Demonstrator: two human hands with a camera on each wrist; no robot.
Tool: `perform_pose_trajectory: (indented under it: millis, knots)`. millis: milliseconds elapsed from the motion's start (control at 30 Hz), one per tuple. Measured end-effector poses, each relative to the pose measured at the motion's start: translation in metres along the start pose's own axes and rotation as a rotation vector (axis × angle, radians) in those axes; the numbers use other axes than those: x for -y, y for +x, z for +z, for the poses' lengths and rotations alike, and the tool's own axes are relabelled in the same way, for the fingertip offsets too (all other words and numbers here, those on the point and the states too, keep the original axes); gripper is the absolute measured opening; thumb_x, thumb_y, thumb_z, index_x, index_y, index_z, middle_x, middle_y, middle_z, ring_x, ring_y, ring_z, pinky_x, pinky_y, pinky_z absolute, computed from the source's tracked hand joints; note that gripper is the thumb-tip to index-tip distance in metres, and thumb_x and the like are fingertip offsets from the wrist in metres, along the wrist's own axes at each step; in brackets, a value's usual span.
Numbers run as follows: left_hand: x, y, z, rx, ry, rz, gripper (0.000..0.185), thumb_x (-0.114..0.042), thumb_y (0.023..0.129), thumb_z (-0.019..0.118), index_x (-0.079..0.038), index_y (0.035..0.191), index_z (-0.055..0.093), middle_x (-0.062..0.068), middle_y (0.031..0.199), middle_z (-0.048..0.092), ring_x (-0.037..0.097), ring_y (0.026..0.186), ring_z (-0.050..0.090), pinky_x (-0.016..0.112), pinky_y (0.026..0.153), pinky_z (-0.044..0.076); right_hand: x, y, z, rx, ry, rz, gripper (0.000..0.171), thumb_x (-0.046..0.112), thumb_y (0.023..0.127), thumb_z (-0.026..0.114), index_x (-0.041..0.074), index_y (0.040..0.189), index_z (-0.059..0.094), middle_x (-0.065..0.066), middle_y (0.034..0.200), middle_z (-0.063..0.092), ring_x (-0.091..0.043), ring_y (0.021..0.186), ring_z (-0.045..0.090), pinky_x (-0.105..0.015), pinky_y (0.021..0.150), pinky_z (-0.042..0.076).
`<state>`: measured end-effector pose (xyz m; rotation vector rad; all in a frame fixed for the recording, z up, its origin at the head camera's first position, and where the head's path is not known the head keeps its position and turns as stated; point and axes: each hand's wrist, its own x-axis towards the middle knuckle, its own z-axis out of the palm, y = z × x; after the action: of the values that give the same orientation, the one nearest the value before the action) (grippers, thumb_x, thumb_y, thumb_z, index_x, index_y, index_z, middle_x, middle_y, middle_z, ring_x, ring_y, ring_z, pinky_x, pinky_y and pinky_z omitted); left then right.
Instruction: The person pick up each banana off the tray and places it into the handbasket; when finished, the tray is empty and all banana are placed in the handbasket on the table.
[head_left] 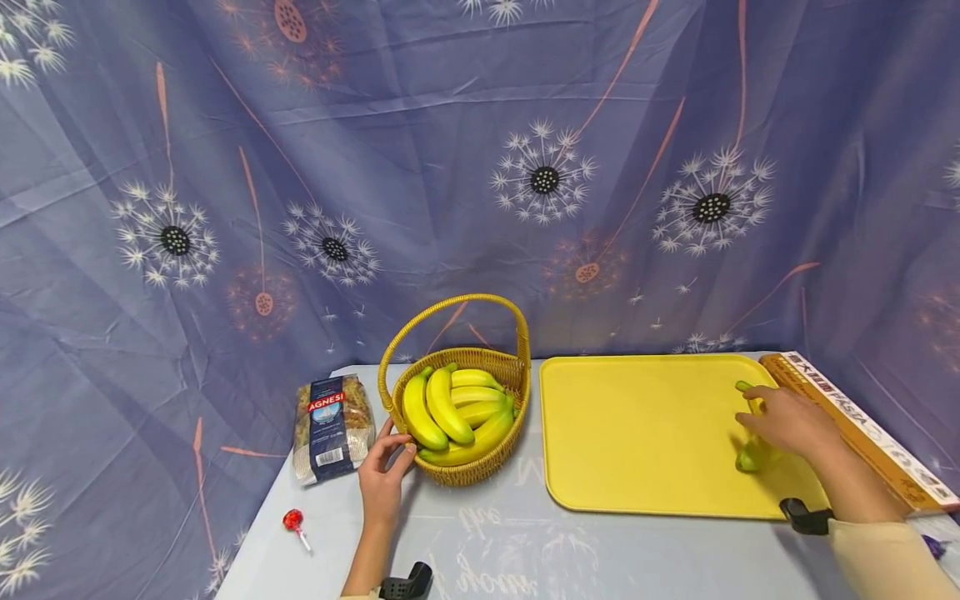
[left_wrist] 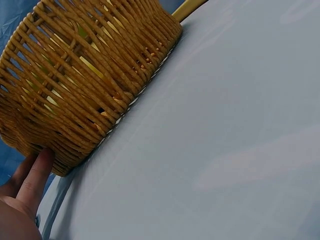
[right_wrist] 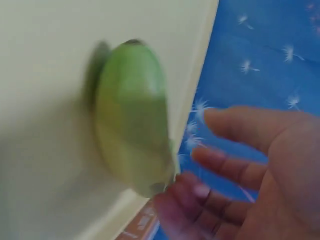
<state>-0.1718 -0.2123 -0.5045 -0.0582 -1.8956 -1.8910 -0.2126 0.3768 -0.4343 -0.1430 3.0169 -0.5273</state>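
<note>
A wicker basket [head_left: 468, 475] with a tall arched handle stands mid-table, holding several yellow bananas [head_left: 450, 408] with greenish ends. My left hand [head_left: 382, 479] is at its left side; in the left wrist view, extended fingers [left_wrist: 35, 182] touch the woven outer wall. Over the right part of the yellow tray [head_left: 637, 433] is my right hand [head_left: 795, 421], partly covering a yellow-green banana [head_left: 750, 457] on the tray. Seen from the right wrist, the loosely bent fingers are close to one end of this banana [right_wrist: 132, 115], with the thumb apart from it; fingertip contact is unclear.
Left of the basket lies a pasta bag [head_left: 330, 429] labelled AGNESI, and nearer me a red lollipop [head_left: 294, 522]. A long brown and white box [head_left: 862, 429] runs along the tray's right edge. Behind the table hangs a blue-purple dandelion curtain [head_left: 450, 208].
</note>
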Motion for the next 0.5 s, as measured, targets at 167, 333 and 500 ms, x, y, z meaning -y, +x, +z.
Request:
perform_pose_trajectory:
  millis: [167,333,500]
  knots:
    - [-0.001,-0.001,0.0,-0.011,0.007,-0.013,0.019,0.0,0.087,0.068,0.01,0.103,0.065,0.009,0.141,0.048,0.029,0.119,0.054,0.047,0.098,0.044,-0.014,-0.008,0.002,0.01,-0.004,0.152,0.052,0.04,0.085,0.068,-0.01,0.088,0.053,-0.011,0.072,0.047,-0.027,0.064,0.046,-0.035,0.054,0.036]
    - [-0.001,-0.002,0.001,-0.008,0.007,0.0,0.018,0.001,0.087,0.067,0.01,0.102,0.065,0.009,0.14,0.049,0.029,0.118,0.054,0.049,0.098,0.043,-0.019,-0.009,0.01,-0.039,0.015,0.198,0.049,0.04,0.083,0.07,-0.005,0.084,0.05,-0.011,0.069,0.042,-0.027,0.062,0.043,-0.035,0.053,0.032]
    - [-0.001,-0.002,0.0,-0.003,0.012,0.018,0.018,0.001,0.087,0.067,0.011,0.102,0.064,0.01,0.14,0.048,0.031,0.118,0.054,0.057,0.1,0.038,-0.018,-0.003,0.01,-0.001,0.007,0.213,0.058,0.04,0.083,0.07,-0.013,0.096,0.049,-0.016,0.075,0.047,-0.033,0.068,0.046,-0.043,0.059,0.037]
